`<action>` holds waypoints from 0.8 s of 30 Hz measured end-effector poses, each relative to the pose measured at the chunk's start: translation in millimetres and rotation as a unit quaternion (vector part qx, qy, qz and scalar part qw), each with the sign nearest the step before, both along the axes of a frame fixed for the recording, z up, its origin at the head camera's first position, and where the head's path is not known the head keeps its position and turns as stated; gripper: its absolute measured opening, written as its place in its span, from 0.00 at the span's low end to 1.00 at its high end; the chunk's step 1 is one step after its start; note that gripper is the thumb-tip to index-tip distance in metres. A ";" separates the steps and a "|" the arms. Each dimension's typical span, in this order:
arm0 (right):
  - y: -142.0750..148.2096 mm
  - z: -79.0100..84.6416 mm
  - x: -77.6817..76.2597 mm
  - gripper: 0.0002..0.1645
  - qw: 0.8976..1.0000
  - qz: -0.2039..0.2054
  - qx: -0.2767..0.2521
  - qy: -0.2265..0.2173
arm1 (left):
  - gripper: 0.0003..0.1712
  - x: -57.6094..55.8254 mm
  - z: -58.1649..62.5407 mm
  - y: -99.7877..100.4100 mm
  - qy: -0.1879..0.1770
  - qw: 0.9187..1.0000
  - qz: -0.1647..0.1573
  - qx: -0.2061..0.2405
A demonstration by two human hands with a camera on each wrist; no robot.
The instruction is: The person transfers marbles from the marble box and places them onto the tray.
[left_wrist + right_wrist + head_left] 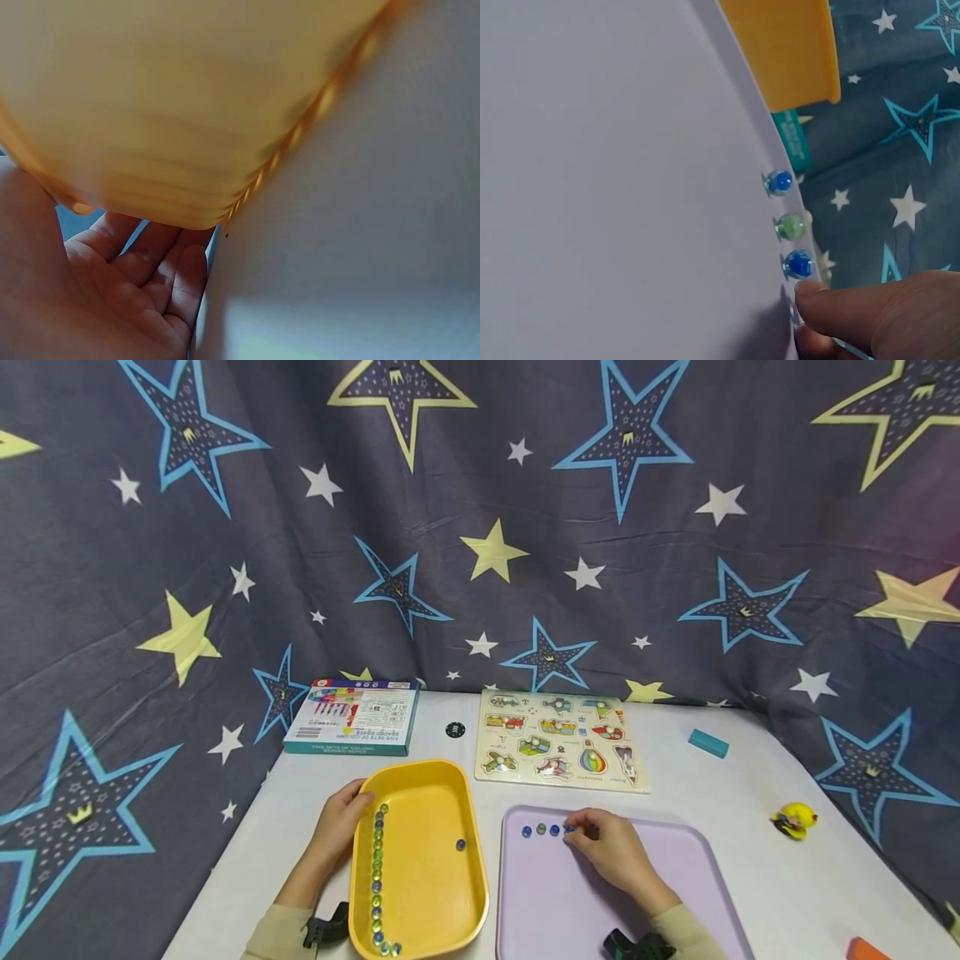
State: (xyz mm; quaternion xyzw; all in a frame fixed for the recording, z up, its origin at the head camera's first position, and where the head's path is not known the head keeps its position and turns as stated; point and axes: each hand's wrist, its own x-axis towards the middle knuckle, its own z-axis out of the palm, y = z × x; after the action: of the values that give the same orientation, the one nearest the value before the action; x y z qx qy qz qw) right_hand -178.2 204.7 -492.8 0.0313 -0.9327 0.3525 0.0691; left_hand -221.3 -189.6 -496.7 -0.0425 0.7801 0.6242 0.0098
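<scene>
My left hand [339,820] grips the far left rim of a yellow tray [427,777], thumb over the edge; in the left wrist view its curled fingers [154,262] lie against the tray's outside. Along the tray's left wall runs a row of glass marbles [377,887], and a lone blue marble [461,844] sits to the right. Over the far edge of a light purple tray [555,902], my right hand [611,852] pinches a small blue marble [569,829]. Beside it a blue marble [798,263], a green marble [790,226] and another blue marble [779,182] stand in line.
Behind the trays lie a boxed set [356,718], a round black disc [455,729] and a wooden picture puzzle [562,742]. To the right are a teal block [708,743], a yellow toy duck [795,820] and an orange object [866,950]. A star-patterned curtain [480,485] hangs behind the table.
</scene>
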 end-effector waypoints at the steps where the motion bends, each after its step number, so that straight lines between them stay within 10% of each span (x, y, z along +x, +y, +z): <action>1: -0.4 -0.5 0.0 0.09 1.000 0.000 0.004 0.001 | 0.17 0.2 -0.1 0.0 -0.001 1.000 0.000 -0.001; 14: -0.4 -3.8 -0.5 0.12 1.000 0.004 0.021 0.003 | 0.17 2.3 -0.1 0.4 -0.008 1.000 0.001 -0.001; 24: -10.1 23.0 5.6 0.16 0.998 0.035 -0.033 0.038 | 0.18 0.4 0.4 0.5 -0.003 1.000 0.000 0.002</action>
State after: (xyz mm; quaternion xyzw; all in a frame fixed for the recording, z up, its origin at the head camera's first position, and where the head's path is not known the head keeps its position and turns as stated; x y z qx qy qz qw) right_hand -172.7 194.6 -469.8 0.0747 -0.9156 0.3840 0.0930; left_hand -220.9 -189.1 -496.3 -0.0441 0.7790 0.6254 0.0124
